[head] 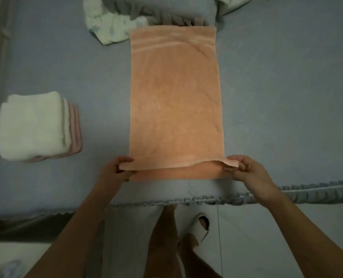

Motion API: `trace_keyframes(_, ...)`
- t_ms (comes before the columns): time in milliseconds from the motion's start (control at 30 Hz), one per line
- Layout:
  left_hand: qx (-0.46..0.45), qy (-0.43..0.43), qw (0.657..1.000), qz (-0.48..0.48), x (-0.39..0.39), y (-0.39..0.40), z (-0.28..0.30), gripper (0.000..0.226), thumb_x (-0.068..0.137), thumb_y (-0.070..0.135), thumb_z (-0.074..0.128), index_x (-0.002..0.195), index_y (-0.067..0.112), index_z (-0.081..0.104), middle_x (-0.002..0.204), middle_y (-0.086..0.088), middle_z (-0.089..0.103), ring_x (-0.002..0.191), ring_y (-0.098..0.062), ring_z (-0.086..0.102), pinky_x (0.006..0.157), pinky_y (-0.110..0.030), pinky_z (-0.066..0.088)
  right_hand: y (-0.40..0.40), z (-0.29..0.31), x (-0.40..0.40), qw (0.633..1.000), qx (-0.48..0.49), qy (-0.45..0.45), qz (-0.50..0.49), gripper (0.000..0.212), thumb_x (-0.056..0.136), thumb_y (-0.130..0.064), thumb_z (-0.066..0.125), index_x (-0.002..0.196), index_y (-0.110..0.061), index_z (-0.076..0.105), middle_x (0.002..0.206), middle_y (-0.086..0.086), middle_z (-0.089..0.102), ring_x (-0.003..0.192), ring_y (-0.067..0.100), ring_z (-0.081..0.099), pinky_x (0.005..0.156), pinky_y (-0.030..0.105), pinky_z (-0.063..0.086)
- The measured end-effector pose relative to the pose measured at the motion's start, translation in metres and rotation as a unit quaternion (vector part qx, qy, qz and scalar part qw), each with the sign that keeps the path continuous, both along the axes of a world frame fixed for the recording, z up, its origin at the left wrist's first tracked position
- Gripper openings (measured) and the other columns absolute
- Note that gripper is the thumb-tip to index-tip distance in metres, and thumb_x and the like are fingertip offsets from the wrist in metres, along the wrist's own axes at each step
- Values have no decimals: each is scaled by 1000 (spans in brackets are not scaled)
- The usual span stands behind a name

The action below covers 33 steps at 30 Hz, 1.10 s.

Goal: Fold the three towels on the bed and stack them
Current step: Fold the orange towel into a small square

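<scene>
Orange terry, a long strip with woven bands at its far end: in my head view the orange towel (pixel 175 101) lies flat on the grey-blue bed sheet (pixel 276 97), running straight away from both hands. My left hand (pixel 114 171) pinches its near left corner and my right hand (pixel 246 170) pinches the near right corner, that edge lifted slightly off a lower layer. Well left of my left hand, a folded white towel (pixel 32 125) sits on a folded pink towel (pixel 75 129)

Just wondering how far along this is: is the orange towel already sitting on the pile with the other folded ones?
No, the orange towel lies spread on the bed, apart from the white towel stacked on the pink towel.
</scene>
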<state>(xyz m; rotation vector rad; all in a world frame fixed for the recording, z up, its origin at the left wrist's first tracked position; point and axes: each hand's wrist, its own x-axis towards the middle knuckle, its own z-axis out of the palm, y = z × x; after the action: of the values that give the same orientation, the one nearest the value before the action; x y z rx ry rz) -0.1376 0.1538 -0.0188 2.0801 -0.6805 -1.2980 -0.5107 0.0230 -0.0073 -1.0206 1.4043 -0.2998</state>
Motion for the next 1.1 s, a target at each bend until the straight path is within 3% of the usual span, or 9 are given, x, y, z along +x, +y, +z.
trace_keyframes(133, -21, -84, 996, -2, 38, -65, -23, 31, 87, -1, 62, 86, 28, 71, 60, 11, 65, 54, 2, 54, 56, -25, 44, -58, -21, 21, 992, -63, 97, 57, 14, 88, -4, 64, 88, -16, 70, 76, 0, 73, 74, 16, 69, 70, 29, 54)
trace_keyframes(267, -66, -127, 990, -18, 71, -155, -38, 21, 90, -3, 61, 88, 15, 70, 56, 17, 64, 58, 6, 52, 52, -7, 36, -139, -40, 59, 974, -141, 164, 69, 12, 89, -20, 65, 77, -16, 67, 67, 3, 67, 64, 20, 60, 68, 38, 50)
trace_keyframes(400, -58, -227, 968, -91, 104, -243, -37, 27, 88, 22, 61, 74, 1, 69, 64, -18, 59, 63, -16, 48, 52, -28, 33, -226, -45, 102, 950, -216, 220, 53, 25, 87, -27, 62, 70, -9, 60, 66, 6, 56, 65, 21, 50, 63, 35, 41)
trace_keyframes(500, -47, -262, 960, -91, 119, -306, -38, 41, 87, 32, 53, 72, -5, 60, 66, -19, 51, 66, -18, 46, 58, -35, 36, -291, -46, 132, 944, -226, 240, 28, 26, 84, -29, 60, 65, -12, 57, 63, 3, 54, 64, 19, 51, 61, 33, 41)
trace_keyframes(633, -71, -249, 966, 8, 134, -376, -52, 30, 91, 28, 54, 73, 4, 54, 70, -12, 44, 66, -17, 41, 60, -33, 30, -360, -56, 159, 944, -234, 231, -13, 26, 82, -28, 54, 83, -5, 66, 73, 7, 59, 68, 21, 54, 61, 32, 42)
trace_keyframes(733, -87, -234, 967, 52, 147, -416, -65, 26, 90, 34, 59, 74, 14, 55, 72, -10, 47, 65, -17, 43, 58, -32, 33, -400, -66, 175, 940, -262, 218, -31, 23, 81, -27, 55, 79, -8, 66, 67, 2, 57, 67, 17, 53, 59, 30, 41)
trace_keyframes(867, -141, -230, 958, 97, 163, -463, -86, 41, 87, 31, 62, 56, 18, 39, 59, 0, 36, 63, -14, 36, 59, -31, 29, -447, -79, 189, 934, -292, 194, -66, 15, 79, -28, 56, 82, -18, 68, 71, -3, 59, 70, 13, 56, 61, 28, 43)
trace_keyframes(1000, -107, -226, 962, 106, 167, -484, -115, 25, 82, 34, 68, 67, 17, 57, 72, -2, 49, 78, -15, 48, 68, -24, 39, -464, -113, 191, 946, -217, 237, -41, 15, 82, -20, 60, 95, -16, 66, 92, 8, 66, 78, 21, 63, 61, 29, 50)
trace_keyframes(1100, -124, -252, 953, 118, 165, -481, -125, 19, 78, 36, 67, 77, 18, 58, 66, 6, 49, 74, -14, 50, 58, -17, 40, -452, -130, 188, 943, -205, 251, -76, 35, 83, -29, 61, 115, -16, 60, 109, 5, 63, 95, 22, 61, 78, 34, 54)
